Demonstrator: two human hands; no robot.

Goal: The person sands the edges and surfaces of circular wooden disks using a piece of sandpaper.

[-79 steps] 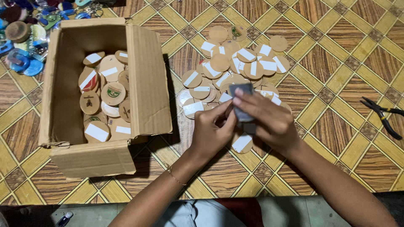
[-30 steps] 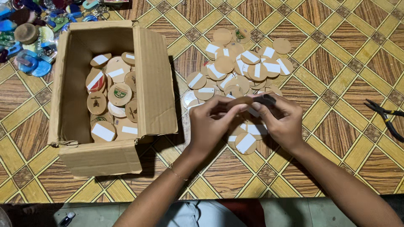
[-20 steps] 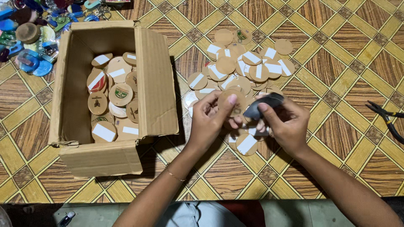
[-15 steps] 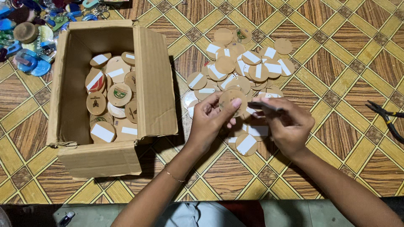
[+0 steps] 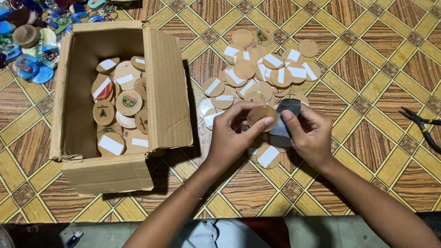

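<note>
One cardboard box (image 5: 115,105) holds about a dozen round wooden discs (image 5: 128,102), and roughly two dozen more lie in a loose pile (image 5: 257,76) on the patterned floor (image 5: 367,69). There is one pair of pliers (image 5: 420,124) and two hands: the left hand (image 5: 232,138) and the right hand (image 5: 310,135).

Cardboard box (image 5: 115,174) blocks the left; disc pile (image 5: 257,78) ahead; bare floor (image 5: 367,69) seemingly open rightward before pliers (image 5: 422,126).

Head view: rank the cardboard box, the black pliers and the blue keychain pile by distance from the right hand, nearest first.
From the right hand:
1. Black pliers, at the right edge.
2. Cardboard box, to the left, past the left hand.
3. Blue keychain pile, top-left corner, beyond the box.
</note>
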